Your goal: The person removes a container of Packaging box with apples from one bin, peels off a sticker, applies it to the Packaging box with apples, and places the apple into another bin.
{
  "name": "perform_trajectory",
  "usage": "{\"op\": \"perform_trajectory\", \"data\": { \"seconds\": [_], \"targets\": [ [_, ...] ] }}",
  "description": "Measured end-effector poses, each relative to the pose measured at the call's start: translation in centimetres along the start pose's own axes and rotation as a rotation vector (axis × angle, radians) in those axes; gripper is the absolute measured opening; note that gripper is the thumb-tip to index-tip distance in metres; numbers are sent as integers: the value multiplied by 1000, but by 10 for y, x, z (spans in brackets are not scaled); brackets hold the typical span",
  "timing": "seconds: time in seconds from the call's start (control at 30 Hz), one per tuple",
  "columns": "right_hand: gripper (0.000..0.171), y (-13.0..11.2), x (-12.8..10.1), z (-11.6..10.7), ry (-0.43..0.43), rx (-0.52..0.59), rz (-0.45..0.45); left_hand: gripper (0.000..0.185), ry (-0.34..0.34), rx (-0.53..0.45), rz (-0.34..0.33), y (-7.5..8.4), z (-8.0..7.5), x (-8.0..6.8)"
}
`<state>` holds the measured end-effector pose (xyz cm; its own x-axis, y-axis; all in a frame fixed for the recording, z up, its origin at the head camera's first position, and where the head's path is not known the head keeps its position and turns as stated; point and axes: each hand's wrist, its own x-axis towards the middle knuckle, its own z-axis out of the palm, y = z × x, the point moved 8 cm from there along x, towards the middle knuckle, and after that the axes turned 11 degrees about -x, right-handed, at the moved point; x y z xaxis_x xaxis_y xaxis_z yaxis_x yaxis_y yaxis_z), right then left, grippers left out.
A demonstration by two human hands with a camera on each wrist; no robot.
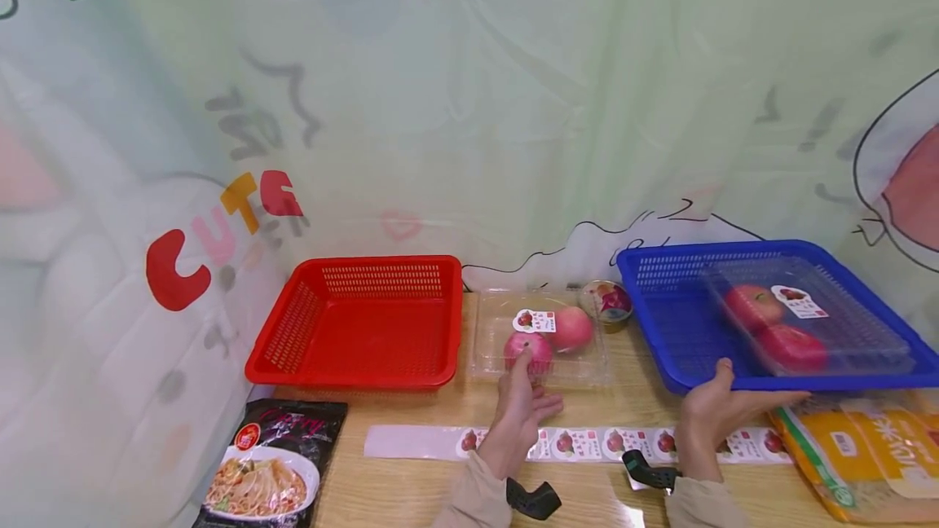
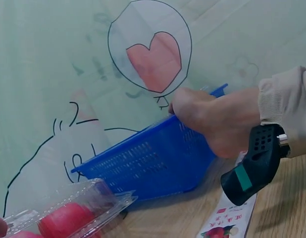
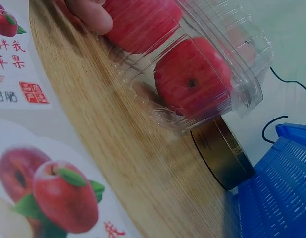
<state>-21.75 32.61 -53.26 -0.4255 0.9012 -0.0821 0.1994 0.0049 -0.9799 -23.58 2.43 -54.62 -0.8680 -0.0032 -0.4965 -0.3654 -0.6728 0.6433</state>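
Clamshell (image 1: 539,339) sits between two baskets — one (image 1: 359,324) left, one (image 1: 770,312) right; label strip (image 1: 587,442) lies in front.

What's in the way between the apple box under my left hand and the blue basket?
Nothing visible blocks it. The left hand touches the apple box, and bare table separates it from the blue basket. A small round tin stands farther back, between them. The right hand grips the basket's front rim.

Left hand (image 1: 522,410) pointing, right hand (image 1: 715,414) gripping
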Motion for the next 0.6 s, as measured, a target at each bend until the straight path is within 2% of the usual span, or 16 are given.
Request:
{"op": "perform_trajectory", "data": {
  "seconds": [0.13,0.33,0.43,0.6],
  "targets": [
    [90,0,-1,-2,12,1,-19,67,75,73,56,4,-1,-2],
    [90,-1,-1,-2,-2,21,-12,47,153,75,103,12,-1,0],
    [89,0,-1,-2,-13,16,3,46,146,67,111,15,0,1],
    [90,0,-1,-2,-21,16,9,52,90,48,119,17,3,2]
  ]
}}
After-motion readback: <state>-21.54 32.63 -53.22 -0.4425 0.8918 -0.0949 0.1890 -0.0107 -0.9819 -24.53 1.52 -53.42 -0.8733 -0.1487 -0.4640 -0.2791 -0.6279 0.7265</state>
